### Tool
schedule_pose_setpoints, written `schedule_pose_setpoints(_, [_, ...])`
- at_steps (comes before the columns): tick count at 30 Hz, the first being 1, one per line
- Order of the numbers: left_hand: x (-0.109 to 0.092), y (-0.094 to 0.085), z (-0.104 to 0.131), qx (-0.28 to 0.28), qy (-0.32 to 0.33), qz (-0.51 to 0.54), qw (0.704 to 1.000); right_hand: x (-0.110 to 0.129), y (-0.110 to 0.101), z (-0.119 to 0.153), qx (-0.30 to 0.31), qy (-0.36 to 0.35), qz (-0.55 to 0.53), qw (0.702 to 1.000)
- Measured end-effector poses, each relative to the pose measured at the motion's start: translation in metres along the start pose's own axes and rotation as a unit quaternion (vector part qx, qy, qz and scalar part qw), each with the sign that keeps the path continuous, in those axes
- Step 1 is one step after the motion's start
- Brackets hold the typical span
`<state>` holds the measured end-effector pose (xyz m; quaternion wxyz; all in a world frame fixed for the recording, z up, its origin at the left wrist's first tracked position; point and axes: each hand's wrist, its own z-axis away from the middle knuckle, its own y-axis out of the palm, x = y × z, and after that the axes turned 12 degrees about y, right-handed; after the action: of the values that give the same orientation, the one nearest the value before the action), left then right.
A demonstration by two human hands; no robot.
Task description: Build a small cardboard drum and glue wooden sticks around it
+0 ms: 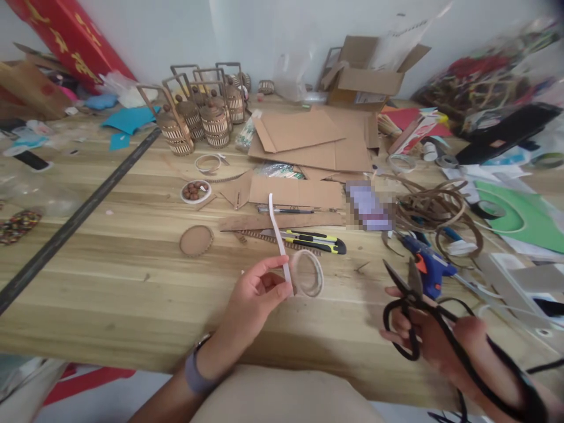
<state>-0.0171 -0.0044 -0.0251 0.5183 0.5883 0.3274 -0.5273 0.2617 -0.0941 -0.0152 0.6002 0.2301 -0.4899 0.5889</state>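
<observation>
My left hand (pixel 259 288) pinches a narrow white strip (pixel 277 232) near its lower end; the strip points up and away, bent slightly at its top. Just right of those fingers is a roll of tape (pixel 315 276). In my right hand (pixel 445 341) is a pair of black scissors (pixel 412 294), fingers through the handles and blades apart, well away from the strip. A blue hot glue gun (pixel 429 267) lies beyond the scissors. Past the strip rests a yellow and black utility knife (pixel 315 241). A round cardboard disc (pixel 196 241) lies to the left.
Several small lantern-like baskets (pixel 215 126) with tall handles stand at the back left. Cardboard sheets (pixel 308 132) and an open box (pixel 365 82) are behind. A bowl (pixel 195 192) holds brown beads. Coiled strips (pixel 432 202) and a pixelated phone-like object (pixel 369 205) lie right. A dark bar (pixel 83 214) crosses the left.
</observation>
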Motion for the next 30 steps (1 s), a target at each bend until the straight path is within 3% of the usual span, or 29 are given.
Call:
schedule_pose_setpoints(3, [-0.001, 0.001, -0.001, 0.009, 0.009, 0.007, 1.000, 0.001, 0.026, 0.007, 0.045, 0.019, -0.044, 0.998])
schedule_pose_setpoints(5, [-0.001, 0.003, -0.001, 0.008, 0.020, 0.009, 1.000, 0.002, 0.043, 0.013, 0.053, -0.025, 0.005, 0.998])
schedule_pose_setpoints(8, [-0.001, 0.006, -0.001, -0.020, 0.054, -0.006, 0.998, 0.013, 0.070, 0.021, 0.133, -0.084, 0.071, 0.985])
schedule_pose_setpoints(13, [-0.004, 0.008, 0.001, -0.066, 0.101, -0.069, 0.990, 0.034, 0.102, 0.018, 0.217, -0.128, 0.085, 0.964])
schedule_pose_setpoints(18, [-0.004, 0.008, 0.001, -0.077, 0.144, -0.108, 0.981, 0.038, 0.114, 0.014, 0.216, -0.132, 0.103, 0.962])
schedule_pose_setpoints(30, [-0.002, 0.006, 0.000, -0.060, 0.141, -0.169, 0.974, 0.034, 0.119, 0.009, 0.201, -0.131, 0.109, 0.965])
